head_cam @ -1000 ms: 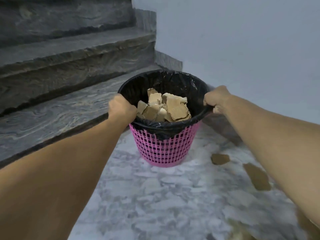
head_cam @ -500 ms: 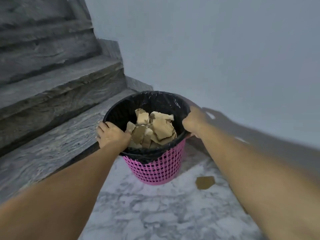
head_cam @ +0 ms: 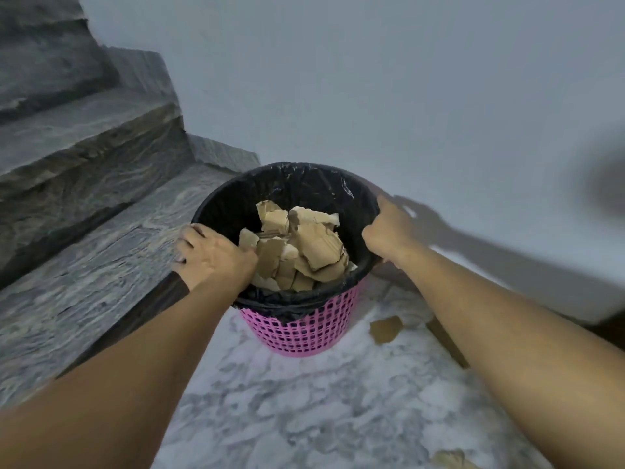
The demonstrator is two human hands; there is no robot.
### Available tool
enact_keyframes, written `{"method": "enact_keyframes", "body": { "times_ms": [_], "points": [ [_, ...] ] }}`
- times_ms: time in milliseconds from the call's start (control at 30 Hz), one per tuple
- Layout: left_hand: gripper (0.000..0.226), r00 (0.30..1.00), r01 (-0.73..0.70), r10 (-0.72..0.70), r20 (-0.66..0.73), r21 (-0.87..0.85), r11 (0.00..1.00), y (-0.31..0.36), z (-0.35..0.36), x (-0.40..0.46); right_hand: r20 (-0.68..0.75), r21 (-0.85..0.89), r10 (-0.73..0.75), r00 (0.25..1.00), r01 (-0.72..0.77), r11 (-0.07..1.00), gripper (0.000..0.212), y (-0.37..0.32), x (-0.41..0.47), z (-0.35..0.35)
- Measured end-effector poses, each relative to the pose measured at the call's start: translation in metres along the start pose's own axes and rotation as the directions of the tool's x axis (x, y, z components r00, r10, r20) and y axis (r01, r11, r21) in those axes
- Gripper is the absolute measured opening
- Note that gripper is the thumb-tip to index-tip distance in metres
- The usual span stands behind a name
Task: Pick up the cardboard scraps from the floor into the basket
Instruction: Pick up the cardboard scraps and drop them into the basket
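Pink plastic lattice forms the basket (head_cam: pixel 301 330), which stands on the marble floor (head_cam: pixel 304 407) beside the grey stone steps (head_cam: pixel 84 211). A black liner (head_cam: pixel 304 184) is folded over its rim. Torn cardboard scraps (head_cam: pixel 297 248) fill the inside. The left hand (head_cam: pixel 213 255) grasps the near-left rim, thumb inside, fingers (head_cam: pixel 189 235) curled over the outside. The right hand (head_cam: pixel 389 231) clenches the right rim. One loose scrap (head_cam: pixel 385 330) lies on the floor just right of the basket; another (head_cam: pixel 449 460) lies at the bottom edge.
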State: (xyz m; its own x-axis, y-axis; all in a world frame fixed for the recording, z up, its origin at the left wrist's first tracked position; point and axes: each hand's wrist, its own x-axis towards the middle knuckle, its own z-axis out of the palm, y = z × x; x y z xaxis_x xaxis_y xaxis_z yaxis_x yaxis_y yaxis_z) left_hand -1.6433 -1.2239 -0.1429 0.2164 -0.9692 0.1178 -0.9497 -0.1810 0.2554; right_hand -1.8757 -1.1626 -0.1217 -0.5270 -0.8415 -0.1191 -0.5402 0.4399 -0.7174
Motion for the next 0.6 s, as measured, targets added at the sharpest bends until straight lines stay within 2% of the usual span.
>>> {"method": "enact_keyframes", "body": {
  "times_ms": [67,133,167,267,333,400,500,533,600],
  "points": [
    [0.083,0.989,-0.121,0.123,-0.079,0.038,0.992,-0.005,0.003,0.004,-0.001,0.008,0.017,1.0,-0.017,1.0,0.062,-0.001,-0.003,0.006],
    [0.069,0.953,-0.264,0.265,-0.148,0.024,0.964,-0.008,0.003,0.002,0.032,0.011,0.02,0.999,-0.02,1.0,0.046,-0.002,-0.01,0.007],
    [0.063,0.932,-0.322,0.317,-0.177,-0.001,0.947,-0.009,0.001,0.0,0.042,0.041,0.039,0.998,-0.041,0.998,0.046,0.001,-0.016,0.005],
    [0.054,0.878,-0.43,0.402,-0.259,-0.058,0.901,-0.008,-0.009,-0.01,0.016,0.208,0.138,0.99,-0.139,0.968,0.063,0.013,-0.038,-0.002],
    [0.05,0.823,-0.52,0.468,-0.321,-0.094,0.849,-0.006,-0.014,-0.027,-0.004,0.231,0.17,0.985,-0.164,0.959,0.068,0.026,-0.07,-0.012],
    [0.046,0.714,-0.66,0.58,-0.392,-0.103,0.744,-0.003,-0.016,-0.056,0.018,0.222,0.187,0.982,-0.187,0.957,0.069,0.049,-0.11,-0.028],
    [0.038,0.516,-0.847,0.744,-0.425,-0.123,0.518,0.0,-0.011,-0.111,0.074,0.127,0.276,0.958,-0.283,0.951,0.059,0.086,-0.172,-0.054],
    [0.035,0.459,-0.885,0.789,-0.407,-0.138,0.444,0.001,-0.006,-0.132,0.071,0.087,0.329,0.942,-0.334,0.938,0.053,0.1,-0.194,-0.065],
    [0.033,0.39,-0.919,0.873,-0.294,-0.179,0.351,0.005,0.006,-0.17,0.047,0.038,0.441,0.896,-0.443,0.896,0.037,0.124,-0.234,-0.081]
  ]
}}
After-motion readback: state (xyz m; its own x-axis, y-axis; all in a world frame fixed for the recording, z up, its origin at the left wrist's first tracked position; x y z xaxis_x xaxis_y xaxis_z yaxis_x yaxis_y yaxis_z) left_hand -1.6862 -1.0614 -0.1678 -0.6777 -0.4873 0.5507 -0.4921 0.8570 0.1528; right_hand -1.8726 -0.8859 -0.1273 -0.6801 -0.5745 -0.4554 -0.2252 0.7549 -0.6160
